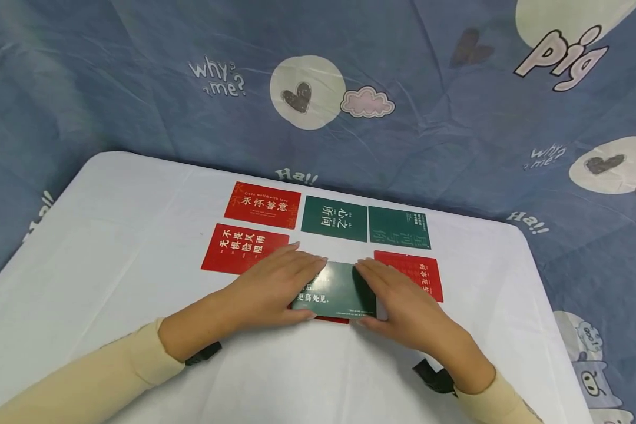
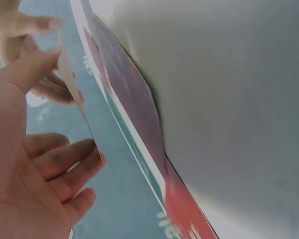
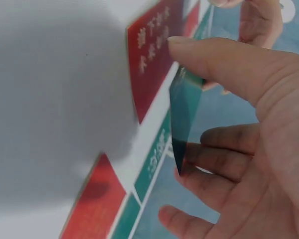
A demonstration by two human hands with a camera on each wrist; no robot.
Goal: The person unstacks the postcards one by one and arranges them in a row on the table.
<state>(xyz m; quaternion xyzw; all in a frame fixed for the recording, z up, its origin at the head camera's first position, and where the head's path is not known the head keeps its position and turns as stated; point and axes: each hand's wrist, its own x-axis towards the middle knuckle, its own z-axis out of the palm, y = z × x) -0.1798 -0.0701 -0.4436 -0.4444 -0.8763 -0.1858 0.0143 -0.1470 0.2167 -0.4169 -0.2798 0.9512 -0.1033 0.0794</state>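
Both hands hold a green card [image 1: 341,288] with white printed characters by its two ends, above the white table. My left hand [image 1: 275,287] has its thumb and fingers on the card's left end. At the right end, my right hand [image 1: 405,303] grips it the same way. The left wrist view shows the card [image 2: 70,74] nearly edge-on, with a gap between it and the tabletop. Beneath it lies a red card [image 3: 152,59] with pale characters, mostly hidden in the head view.
Around the hands lie a red card [image 1: 262,205] at the back left, a green card [image 1: 334,218] at the back middle and another green card [image 1: 399,227] to its right. One red card [image 1: 233,250] is by the left hand, another red card [image 1: 429,277] by the right.
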